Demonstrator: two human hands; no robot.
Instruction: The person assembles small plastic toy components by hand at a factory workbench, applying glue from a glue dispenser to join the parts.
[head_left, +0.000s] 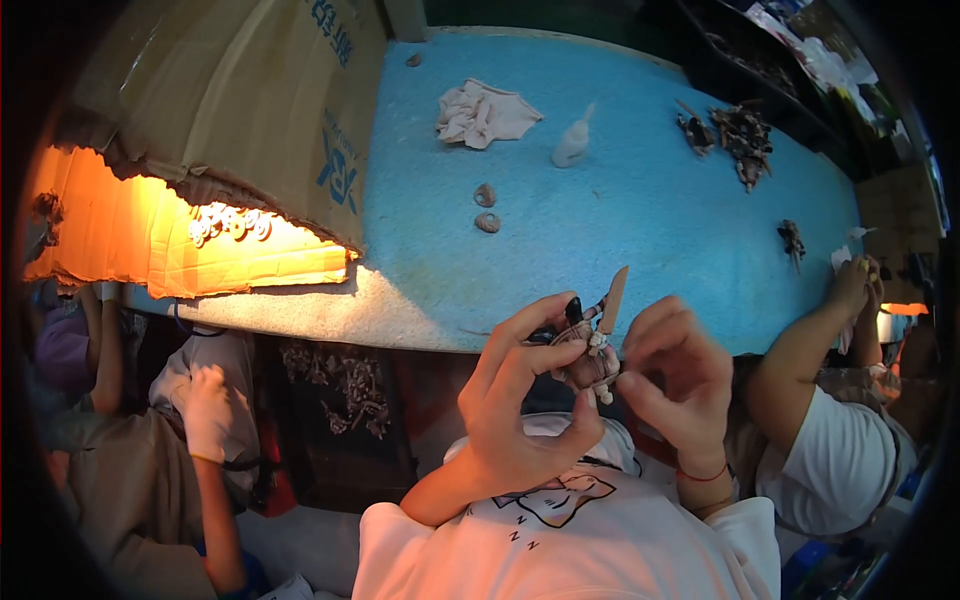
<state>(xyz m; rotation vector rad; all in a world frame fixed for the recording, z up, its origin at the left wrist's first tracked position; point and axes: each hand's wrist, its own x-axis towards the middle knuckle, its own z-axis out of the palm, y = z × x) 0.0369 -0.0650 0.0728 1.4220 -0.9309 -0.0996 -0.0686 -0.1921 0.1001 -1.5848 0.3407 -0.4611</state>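
My left hand (520,405) is closed around a small painted figurine (588,366), pinching it between thumb and fingers just off the table's near edge. A flat, tan, blade-shaped piece (614,300) sticks up from the figurine, and a dark part stands beside it. Close to the figurine's right side is my right hand (685,375), its fingers bent and blurred. Whether those fingers touch the figurine or hold some small part cannot be made out.
On the blue table (420,200) are a crumpled cloth (484,115), a white squeeze bottle (573,143), two small brownish rings and dark figurine pieces (743,140). A lit cardboard box (270,120) stands left, a dark bin (345,420) of parts below. People sit on both sides.
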